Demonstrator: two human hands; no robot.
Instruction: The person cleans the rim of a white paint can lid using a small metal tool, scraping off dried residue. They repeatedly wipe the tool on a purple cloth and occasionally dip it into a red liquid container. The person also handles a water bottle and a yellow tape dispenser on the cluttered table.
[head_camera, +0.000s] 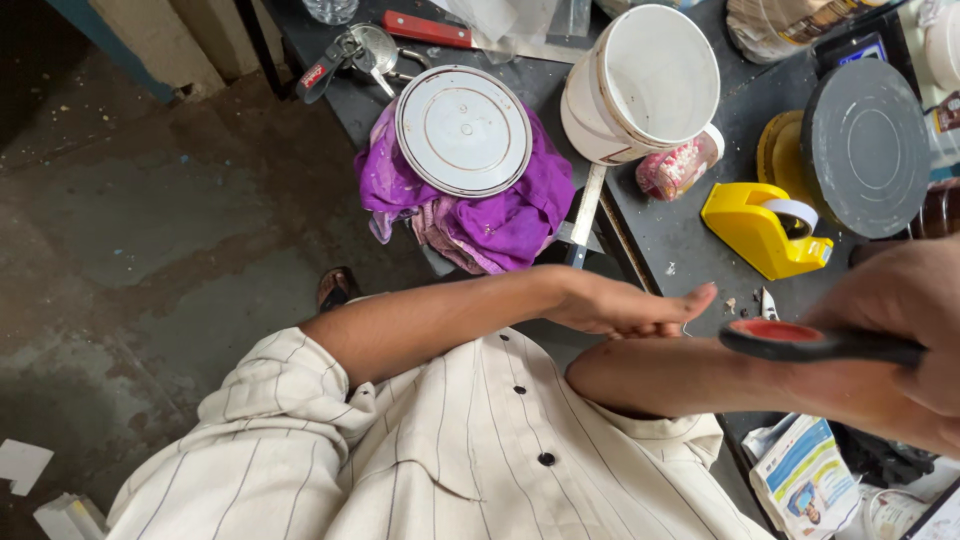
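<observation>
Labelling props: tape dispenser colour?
Yellow tape dispenser, holding a white roll; the head view shows it.

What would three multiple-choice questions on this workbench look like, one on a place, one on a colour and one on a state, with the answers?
1. Where does the round white plastic lid lie?
A. on the crumpled purple cloth
B. on the floor
C. inside a bucket

2. What colour is the plastic tape dispenser?
A. red
B. yellow
C. green

3. How is the right hand?
A. open and flat
B. shut on the black tool with a red-lined loop
C. out of view

Answers:
1 A: the lid rests on top of the cloth.
2 B: the dispenser's body is plain yellow.
3 B: the right hand's grip closes round the tool's black handle, while the left hand lies open.
</observation>
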